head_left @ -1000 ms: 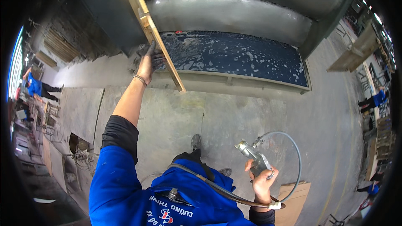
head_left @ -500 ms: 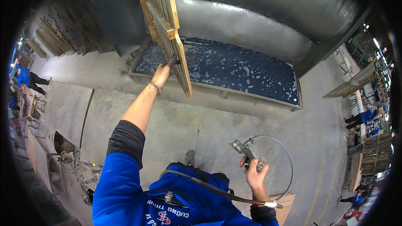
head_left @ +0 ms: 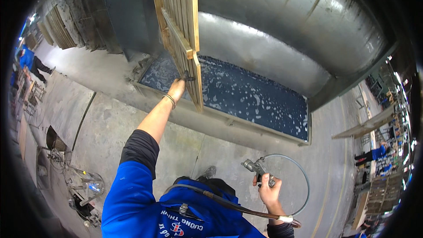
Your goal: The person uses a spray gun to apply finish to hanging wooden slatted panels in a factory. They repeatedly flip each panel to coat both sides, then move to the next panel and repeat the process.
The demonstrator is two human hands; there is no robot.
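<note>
My left arm reaches forward, and my left hand (head_left: 176, 90) is closed at the lower part of a slatted wooden panel (head_left: 181, 35). Its fingertips look dark against the wood; whether that is stain or a small dark fitting I cannot make out. The panel stands tall and on edge, over a long trough (head_left: 229, 122) of dark liquid with pale foam. Low on the right, my right hand (head_left: 268, 189) is wrapped around the grip of a metal spray gun (head_left: 254, 166), its nozzle pointing up and left. A thin grey hose (head_left: 305, 178) loops from the gun past my wrist.
A curved metal sheet (head_left: 269, 46) rises behind the trough. A thicker hose (head_left: 229, 202) crosses my front. Machine parts (head_left: 90, 185) lie at the left. People in blue work at the far left and the far right, near wooden frames (head_left: 368, 125).
My view has shifted, so the trough and the panel appear lower. My left hand stays on the panel, which now looks more upright. The spray gun remains in my right hand at my side.
</note>
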